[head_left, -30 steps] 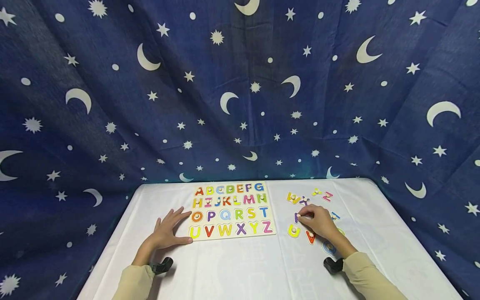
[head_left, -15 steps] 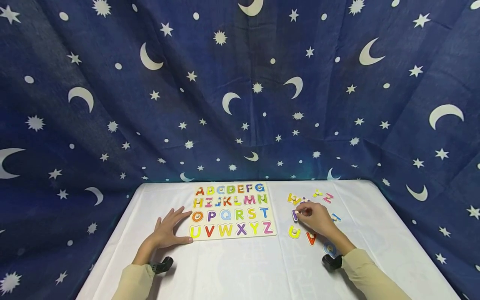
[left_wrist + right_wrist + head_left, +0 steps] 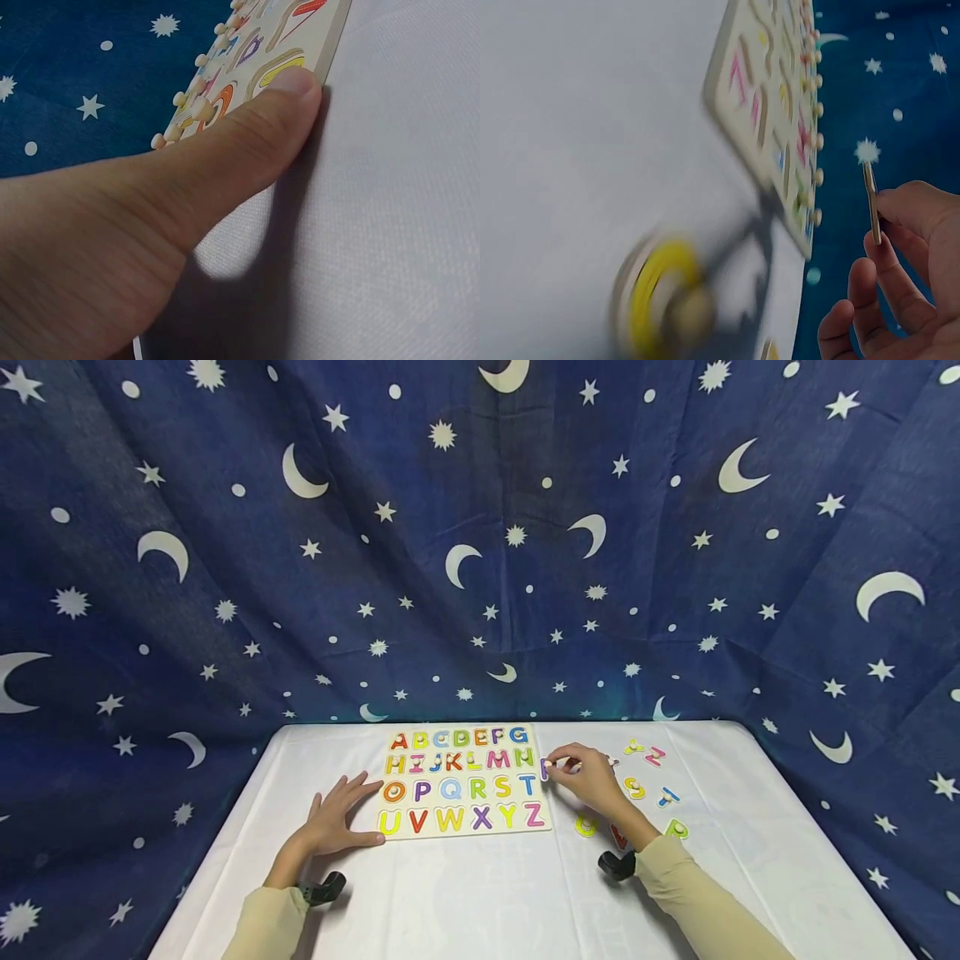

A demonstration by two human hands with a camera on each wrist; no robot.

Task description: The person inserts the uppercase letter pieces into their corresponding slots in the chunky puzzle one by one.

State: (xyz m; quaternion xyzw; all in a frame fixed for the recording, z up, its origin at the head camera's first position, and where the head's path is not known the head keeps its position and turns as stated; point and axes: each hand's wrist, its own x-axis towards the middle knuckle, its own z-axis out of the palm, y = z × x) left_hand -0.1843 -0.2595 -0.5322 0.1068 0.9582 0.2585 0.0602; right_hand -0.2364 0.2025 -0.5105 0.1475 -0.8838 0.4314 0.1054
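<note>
My right hand (image 3: 592, 781) pinches a purple letter P puzzle piece (image 3: 545, 769) by its knob, at the right edge of the wooden alphabet board (image 3: 459, 804). In the right wrist view the piece (image 3: 871, 202) appears edge-on between thumb and fingertips, raised off the table. Fingers spread, my left hand (image 3: 330, 827) rests at the board's left side. Its thumb (image 3: 255, 127) presses on the corner near the yellow U recess. Knobbed letters fill the board's top two rows, and an orange O piece (image 3: 394, 792) sits at the start of the third.
Loose letters lie right of the board: a yellow U (image 3: 586, 826), red V (image 3: 618, 837), green R (image 3: 677, 829), yellow S (image 3: 634, 788), blue T (image 3: 667, 797), yellow Y (image 3: 633, 746) and pink Z (image 3: 655, 756). My right hand and forearm hide others. A starry curtain (image 3: 480, 635) hangs behind.
My right hand has lifted the purple P from among the loose letters and carried it left to the board's right edge. The S and R are uncovered. My left hand stays in place.
</note>
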